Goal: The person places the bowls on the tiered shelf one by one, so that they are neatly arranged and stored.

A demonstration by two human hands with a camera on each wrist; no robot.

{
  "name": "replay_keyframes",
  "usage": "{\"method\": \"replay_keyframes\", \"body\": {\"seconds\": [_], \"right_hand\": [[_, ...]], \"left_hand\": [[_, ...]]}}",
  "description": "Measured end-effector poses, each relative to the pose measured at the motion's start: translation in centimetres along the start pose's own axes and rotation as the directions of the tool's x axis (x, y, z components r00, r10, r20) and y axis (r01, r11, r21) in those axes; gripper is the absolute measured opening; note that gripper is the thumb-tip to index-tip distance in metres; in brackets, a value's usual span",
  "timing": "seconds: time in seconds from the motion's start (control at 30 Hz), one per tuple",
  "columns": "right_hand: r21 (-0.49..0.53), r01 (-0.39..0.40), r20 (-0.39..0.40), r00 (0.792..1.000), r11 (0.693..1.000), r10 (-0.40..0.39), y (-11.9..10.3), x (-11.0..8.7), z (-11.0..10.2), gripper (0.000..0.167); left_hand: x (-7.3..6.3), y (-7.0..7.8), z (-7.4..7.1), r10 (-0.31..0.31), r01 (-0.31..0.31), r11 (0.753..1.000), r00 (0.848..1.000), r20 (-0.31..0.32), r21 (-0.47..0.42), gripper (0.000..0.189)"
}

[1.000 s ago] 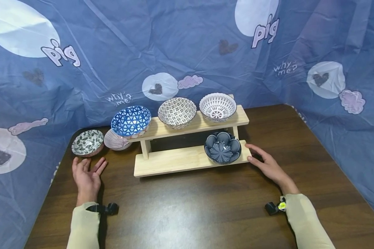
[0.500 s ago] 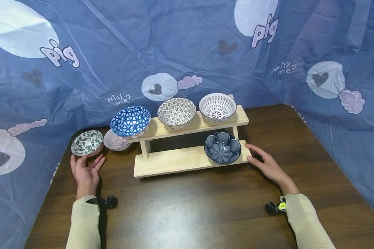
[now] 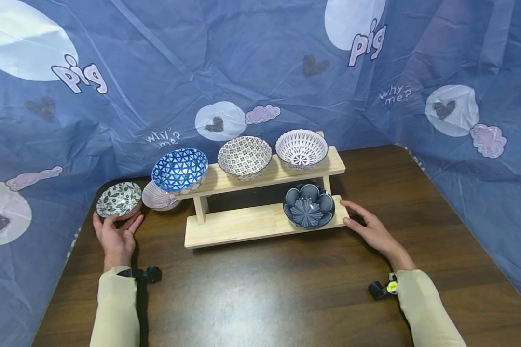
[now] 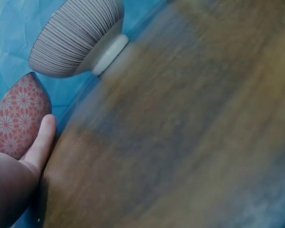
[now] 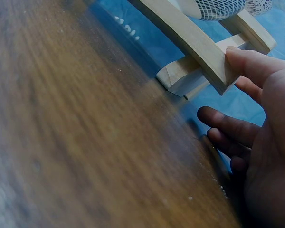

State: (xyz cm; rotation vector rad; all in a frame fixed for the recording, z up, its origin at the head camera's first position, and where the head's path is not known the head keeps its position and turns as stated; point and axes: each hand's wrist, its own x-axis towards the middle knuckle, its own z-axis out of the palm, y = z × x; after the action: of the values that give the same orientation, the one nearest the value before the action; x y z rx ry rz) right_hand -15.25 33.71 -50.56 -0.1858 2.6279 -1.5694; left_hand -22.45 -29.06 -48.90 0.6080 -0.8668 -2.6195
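At the far left of the table, my left hand [image 3: 116,240] holds the near side of a leaf-patterned bowl [image 3: 119,198]. Its thumb lies along the bowl's red flowered outside [image 4: 23,116] in the left wrist view; the other fingers are partly hidden. A pale pink striped bowl [image 3: 158,198] stands just to the right, also seen in the left wrist view as a finely lined bowl [image 4: 78,38]. My right hand [image 3: 375,233] pinches the right end of the lower plank of a two-tier wooden stand [image 3: 232,224], thumb in front. Nearest to it sits a dark blue flower-shaped bowl [image 3: 308,207].
Along the upper plank stand a blue triangle-patterned bowl [image 3: 180,169], a brown-checked bowl [image 3: 245,156] and a white fluted bowl [image 3: 301,148]. The brown table [image 3: 252,289] spreads out in front. A blue printed cloth [image 3: 156,62] hangs behind and at both sides.
My left hand has moved forward and slightly left, from just in front of the leaf-patterned bowl to around its near side. The right hand stays at the stand's end.
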Motion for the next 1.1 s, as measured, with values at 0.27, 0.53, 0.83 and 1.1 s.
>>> {"method": "replay_keyframes", "body": {"seconds": [0.27,0.53,0.83,1.1], "right_hand": [[-0.003,0.004,0.007,1.0,1.0,-0.004,0.02,0.06,0.0,0.052],[0.0,0.0,0.008,1.0,1.0,0.0,0.06,0.03,0.0,0.052],[-0.003,0.003,0.01,1.0,1.0,-0.003,0.04,0.15,-0.02,0.052],[0.008,0.004,0.006,1.0,1.0,-0.004,0.14,0.13,0.08,0.053]], "left_hand": [[0.08,0.15,-0.05,-0.007,0.007,1.0,1.0,-0.014,0.016,0.082],[0.1,0.06,-0.12,0.023,-0.023,1.0,1.0,-0.016,0.001,0.083],[-0.06,0.18,0.15,0.022,-0.023,0.999,0.998,-0.055,-0.025,0.083],[-0.55,0.36,0.25,0.024,-0.027,0.997,0.998,-0.052,-0.069,0.085]]}}
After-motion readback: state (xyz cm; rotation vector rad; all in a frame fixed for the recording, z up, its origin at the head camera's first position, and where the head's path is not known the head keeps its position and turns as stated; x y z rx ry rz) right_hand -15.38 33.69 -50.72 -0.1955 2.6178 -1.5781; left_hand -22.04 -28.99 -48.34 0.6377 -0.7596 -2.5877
